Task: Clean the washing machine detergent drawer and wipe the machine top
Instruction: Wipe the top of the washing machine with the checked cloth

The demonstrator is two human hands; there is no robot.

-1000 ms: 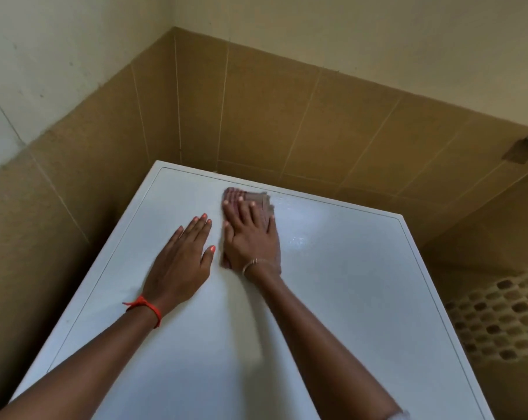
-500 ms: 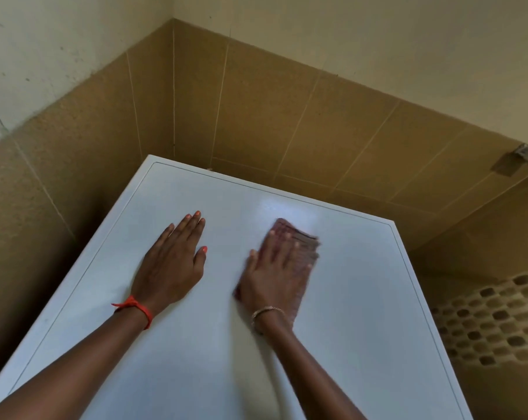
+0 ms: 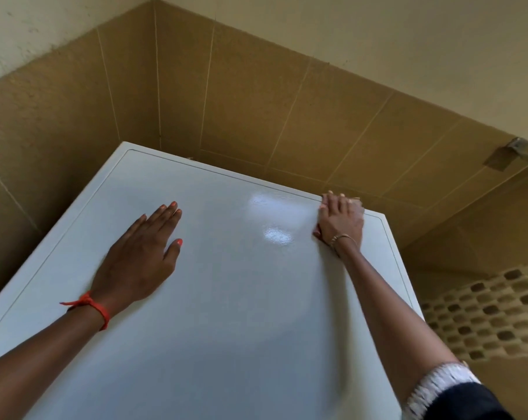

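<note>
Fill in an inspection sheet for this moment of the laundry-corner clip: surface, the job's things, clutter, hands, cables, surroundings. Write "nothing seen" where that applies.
Surface: white machine top, glossy, with bright shiny patches near the far right.
Job's things: cloth almost wholly hidden under the right hand; detergent drawer not in view.
Clutter: nothing seen.
Hands: left hand flat, fingers spread, pressing on the top; right hand pressed down at the far right corner.
Cables: nothing seen.
Surroundings: tan wall tiles behind and to the left, pale plaster above, a mosaic tile band low on the right, a small metal bracket on the right wall.
</note>
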